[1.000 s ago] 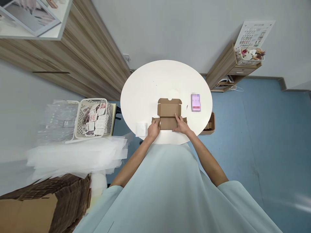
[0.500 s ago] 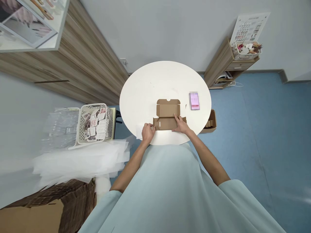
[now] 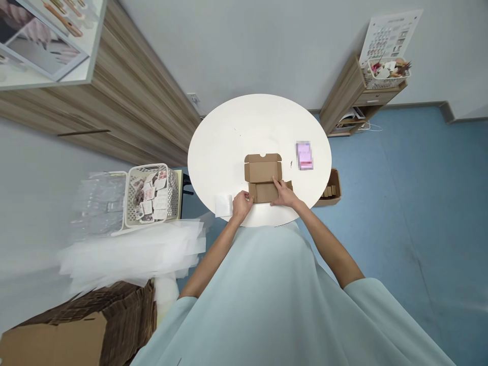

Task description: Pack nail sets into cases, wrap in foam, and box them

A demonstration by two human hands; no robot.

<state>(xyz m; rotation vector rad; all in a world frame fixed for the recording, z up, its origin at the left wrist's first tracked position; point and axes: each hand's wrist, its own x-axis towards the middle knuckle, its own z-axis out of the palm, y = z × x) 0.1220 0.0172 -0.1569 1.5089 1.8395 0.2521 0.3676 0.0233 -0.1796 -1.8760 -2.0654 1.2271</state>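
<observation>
A brown cardboard mailer box (image 3: pixel 264 171), partly folded, lies on the white oval table (image 3: pixel 217 132) with its lid flap standing out on the far side. My left hand (image 3: pixel 242 205) is closed on the box's left end, fingers at the side flap. Across the right part of the base my right hand (image 3: pixel 284 194) grips the box, thumb at the near edge and fingertips by the lid fold. Just left of my left hand is a small white square packet or sheet (image 3: pixel 223 206). A blurred pink-purple item (image 3: pixel 304 155) rests right of the box.
Left of the table stand a white basket of printed cards (image 3: pixel 168 195), thin white sheets (image 3: pixel 133 249) and stacked flat cardboard (image 3: pixel 125 320). A carton (image 3: pixel 335 188) with small boxes sits on the floor at right. A wooden cabinet (image 3: pixel 343 101) stands at the back right.
My left hand has moved right, and the box's left end flap is now folded inward. More of the white packet shows. My right hand stays on the box.
</observation>
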